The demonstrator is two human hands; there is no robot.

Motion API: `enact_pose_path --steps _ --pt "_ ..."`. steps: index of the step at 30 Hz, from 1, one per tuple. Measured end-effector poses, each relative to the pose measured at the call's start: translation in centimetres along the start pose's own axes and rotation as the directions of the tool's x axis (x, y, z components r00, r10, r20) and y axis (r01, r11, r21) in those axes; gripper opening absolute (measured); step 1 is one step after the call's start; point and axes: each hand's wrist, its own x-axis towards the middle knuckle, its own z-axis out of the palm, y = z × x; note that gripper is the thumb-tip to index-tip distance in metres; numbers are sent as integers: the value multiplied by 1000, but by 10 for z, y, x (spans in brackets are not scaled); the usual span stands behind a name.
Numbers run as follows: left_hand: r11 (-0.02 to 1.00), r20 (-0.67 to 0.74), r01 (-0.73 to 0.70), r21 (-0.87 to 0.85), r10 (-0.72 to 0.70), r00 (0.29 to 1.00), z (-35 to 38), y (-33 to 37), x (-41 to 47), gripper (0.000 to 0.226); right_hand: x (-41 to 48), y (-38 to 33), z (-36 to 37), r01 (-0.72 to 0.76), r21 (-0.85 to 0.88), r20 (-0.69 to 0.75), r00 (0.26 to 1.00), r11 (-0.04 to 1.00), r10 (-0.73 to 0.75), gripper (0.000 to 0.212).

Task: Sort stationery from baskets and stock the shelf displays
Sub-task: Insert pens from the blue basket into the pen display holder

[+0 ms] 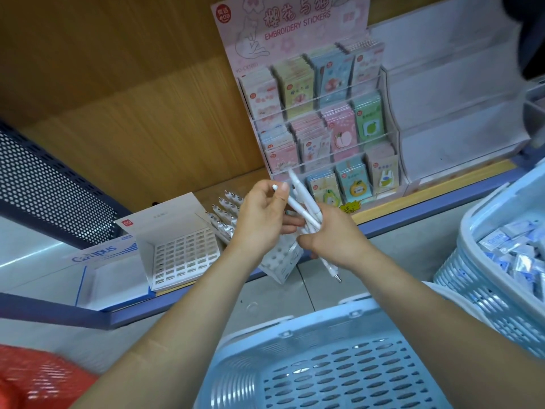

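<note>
Right hand (334,242) is gripping a bundle of pens (308,199) in front of the shelf (221,187), so stock is ready to hand. Left hand (259,221) is pinching one pen (296,207) from the bundle, probably to slot it into the holder (182,258).

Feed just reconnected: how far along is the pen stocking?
Done: rows of white pens already stand on the shelf, and the near light-blue plastic basket looks empty. In hand: right hand grips a white pen bundle; left hand pinches one pen. Left: the white gridded cardboard display shows empty holes, and the right light-blue basket holds wrapped packets.
</note>
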Motion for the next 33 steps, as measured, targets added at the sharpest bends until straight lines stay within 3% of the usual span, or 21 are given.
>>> enact_pose_path --steps 7,11,13,16,18,21,25,27,31,33 --pt "998 -135 -17 -56 9 991 6 3 8 25 -6 -5 -5 -84 339 193 981 937 18 13" --pt "988 -161 -52 147 76 984 -1 9 11 29 -7 -6 -7 -79 366 130 991 927 33 10" --pt "985 -96 20 173 -3 995 -3 9 5 44 -8 -7 -8 -44 395 61 998 918 21 12" --pt "984 12 171 -55 -171 985 -7 4 -2 68 -9 -10 -8 -4 481 49 999 877 -22 7" --pt "978 33 177 -112 -174 984 -11 3 -2 55 -12 -12 -9 -15 523 84 996 852 -34 5" --pt "994 1 101 -34 -101 995 -14 9 -2 24 -14 -15 -12 -63 604 133 991 794 -23 3" --pt "994 -116 30 -102 -42 992 -29 18 2 5 -11 -13 -16 -155 694 111 988 703 108 11" --pt "992 -180 -43 -116 22 983 -41 20 5 1 -10 -11 -18 -181 694 115 983 697 141 13" --pt "985 -222 -164 -44 151 963 -47 22 -2 6 -14 -13 -18 -231 691 284 958 685 37 34" --pt "981 -243 -149 -122 116 963 -43 23 -5 15 -13 -13 -18 -219 716 269 963 663 27 39"
